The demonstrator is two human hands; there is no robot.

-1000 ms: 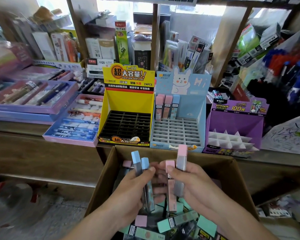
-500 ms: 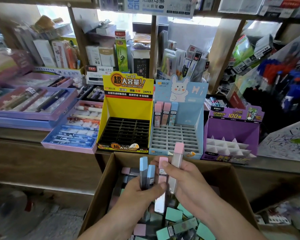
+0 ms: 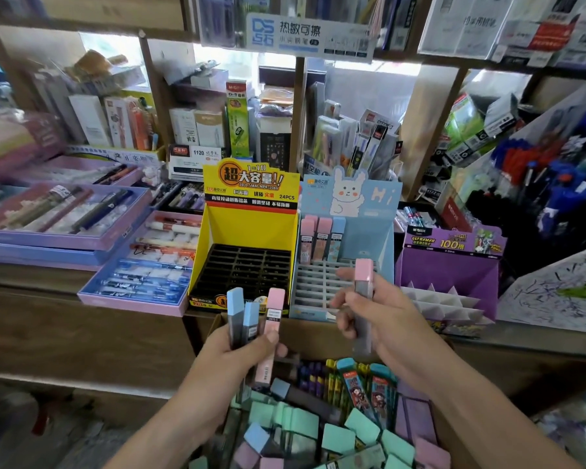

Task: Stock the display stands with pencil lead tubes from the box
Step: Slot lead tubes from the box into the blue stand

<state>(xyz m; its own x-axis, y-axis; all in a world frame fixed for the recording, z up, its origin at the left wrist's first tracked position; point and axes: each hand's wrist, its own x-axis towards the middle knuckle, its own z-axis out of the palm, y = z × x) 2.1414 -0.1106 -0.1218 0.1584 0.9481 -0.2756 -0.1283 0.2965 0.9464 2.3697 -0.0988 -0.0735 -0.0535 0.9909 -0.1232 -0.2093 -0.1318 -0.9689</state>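
Note:
My left hand (image 3: 239, 358) grips three lead tubes (image 3: 252, 321) upright: two blue-capped and one pink. My right hand (image 3: 383, 319) holds a single pink-capped grey tube (image 3: 363, 292) upright, just in front of the light blue rabbit display stand (image 3: 369, 231). That stand's grey grid holds three tubes (image 3: 322, 238) in its back row. An empty yellow stand with a black grid (image 3: 247, 265) is to its left, a purple stand (image 3: 450, 282) to its right. Below my hands, the open cardboard box (image 3: 447, 431) is full of mint, blue and pink tubes.
The stands sit on a wooden counter (image 3: 65, 319) with flat pen trays (image 3: 142, 265) to the left. Crowded stationery shelves rise behind. A rack of blue and red pens (image 3: 555, 177) leans in at the right.
My hands have parted. The pink tube passed into my left hand's bundle, and my right hand lifted its grey tube up and right toward the blue stand. The view has tilted upward.

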